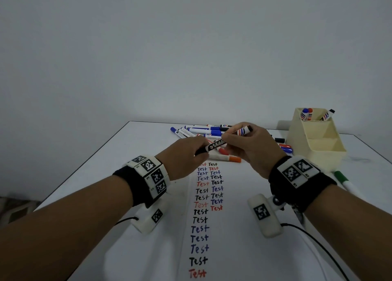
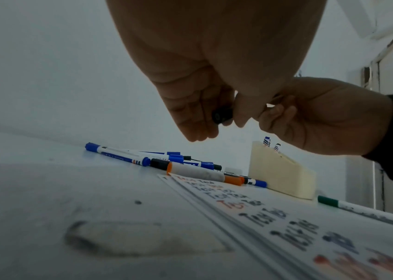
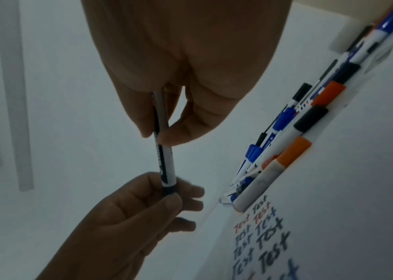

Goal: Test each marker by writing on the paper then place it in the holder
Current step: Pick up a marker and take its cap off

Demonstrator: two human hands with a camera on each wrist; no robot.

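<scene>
From the head camera, both hands are up over the top of the paper (image 1: 209, 217), and they share one black marker (image 1: 218, 143). The left hand (image 1: 184, 155) pinches the black cap end. The right hand (image 1: 248, 147) has its fingers curled round the striped end. The paper lies on the white table (image 1: 131, 153) and has two rows of the word "Test" in black, blue and red. More markers lie in a pile (image 1: 203, 131) just past the hands. A cream holder (image 1: 314, 136) stands at the right with a few markers in its back part. A green marker (image 1: 344, 181) lies near it.

From the left wrist camera, the left hand's fingers (image 2: 190, 106) curl round the dark cap (image 2: 221, 115), and the right hand (image 2: 322, 117) is touching close beside.

From the right wrist camera, the right hand's fingers (image 3: 190, 123) pinch the marker's upper part, and the left hand (image 3: 142, 208) grips its lower dark end. The marker is in the air, off the paper
</scene>
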